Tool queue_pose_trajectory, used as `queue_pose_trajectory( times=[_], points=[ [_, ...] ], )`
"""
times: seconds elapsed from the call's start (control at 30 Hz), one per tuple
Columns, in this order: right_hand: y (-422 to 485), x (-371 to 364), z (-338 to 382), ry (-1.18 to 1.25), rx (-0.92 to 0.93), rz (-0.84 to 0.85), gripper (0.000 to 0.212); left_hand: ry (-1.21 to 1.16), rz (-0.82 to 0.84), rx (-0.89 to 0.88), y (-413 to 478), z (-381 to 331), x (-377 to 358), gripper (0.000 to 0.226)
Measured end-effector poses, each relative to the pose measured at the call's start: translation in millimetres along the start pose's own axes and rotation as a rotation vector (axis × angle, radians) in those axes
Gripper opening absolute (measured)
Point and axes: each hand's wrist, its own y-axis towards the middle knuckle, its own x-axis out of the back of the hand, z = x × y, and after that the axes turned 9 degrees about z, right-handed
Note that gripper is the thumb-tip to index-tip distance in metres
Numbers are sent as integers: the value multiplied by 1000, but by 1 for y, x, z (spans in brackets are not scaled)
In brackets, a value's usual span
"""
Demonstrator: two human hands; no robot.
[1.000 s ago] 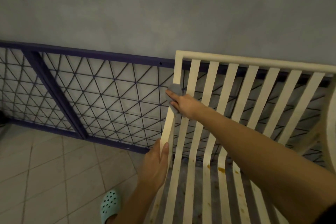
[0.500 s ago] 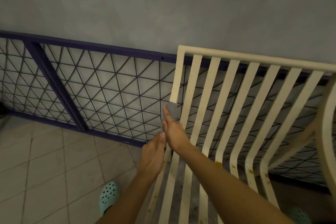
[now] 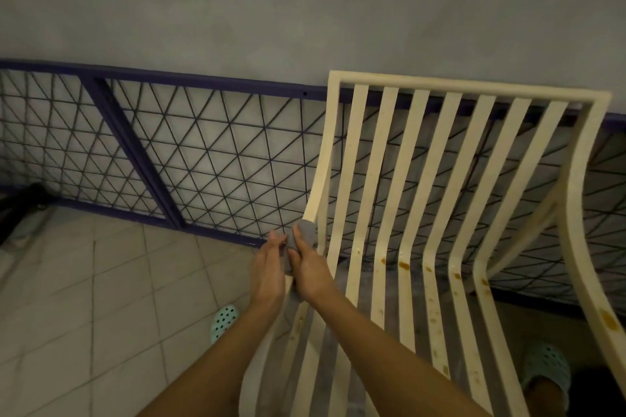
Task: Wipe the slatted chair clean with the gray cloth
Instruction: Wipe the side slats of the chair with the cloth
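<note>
A cream slatted chair (image 3: 454, 200) stands before me with brown stains on its seat slats and right frame. My right hand (image 3: 310, 272) holds the gray cloth (image 3: 306, 234) wrapped around the chair's left frame rail, low where the backrest curves into the seat. My left hand (image 3: 269, 271) sits right beside it on the outer side of the same rail, fingers touching the cloth. Most of the cloth is hidden under my right hand.
A purple metal frame with triangular wire mesh (image 3: 203, 159) leans on the gray wall behind the chair. Pale floor tiles (image 3: 95, 298) lie to the left. My feet wear teal clogs, one (image 3: 223, 320) by the chair's left side, another (image 3: 545, 371) at lower right.
My right hand has slid the cloth down the left rail from near the backrest top to the bend by the seat. The left hand now meets it there. The view shifted right.
</note>
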Motion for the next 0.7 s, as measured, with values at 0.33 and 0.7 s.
queue_pose_trajectory(
  times=[0.33,0.7],
  points=[
    [-62,-34,9,124,-38,29,52,22,-18,89,-72,32,45,53],
    [-131,-90,-9,222,66,-6,60,86,123,189,-72,32,56,52]
  ],
)
